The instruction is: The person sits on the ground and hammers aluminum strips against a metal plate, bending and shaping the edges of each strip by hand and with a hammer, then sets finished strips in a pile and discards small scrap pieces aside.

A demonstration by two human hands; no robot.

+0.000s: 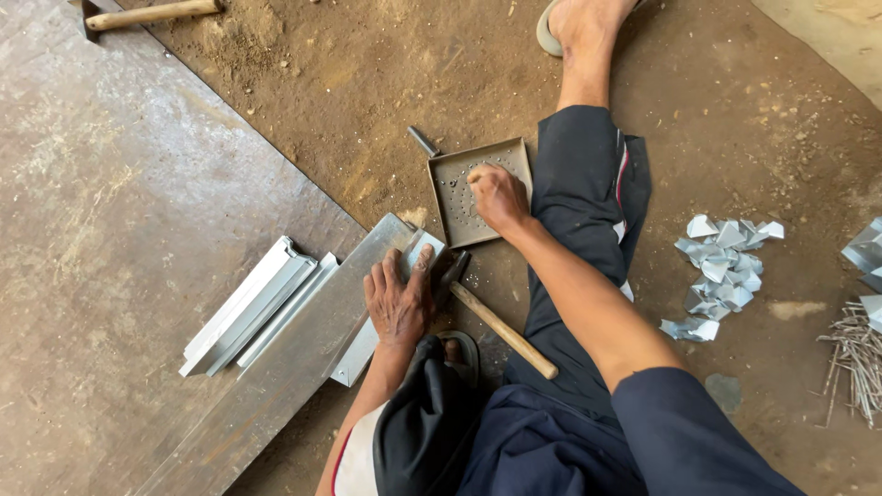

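My left hand [399, 298] lies flat, fingers apart, on a folded sheet-metal piece [418, 246] resting on a long metal strip [303, 354]. My right hand [499, 197] reaches into a shallow square metal tray [450, 170] of small rivets, fingers bunched over them; whether it pinches one is hidden. A hammer with a wooden handle [503, 331] lies on the ground between my hands, its head next to my left hand.
Folded metal channels [253, 308] lie left of the strip on a large steel sheet [119, 211]. Cut metal corner pieces [721, 271] and thin rods [854, 358] lie on the dirt at right. Another hammer handle [152, 13] lies top left. My sandalled foot [579, 23] stretches forward.
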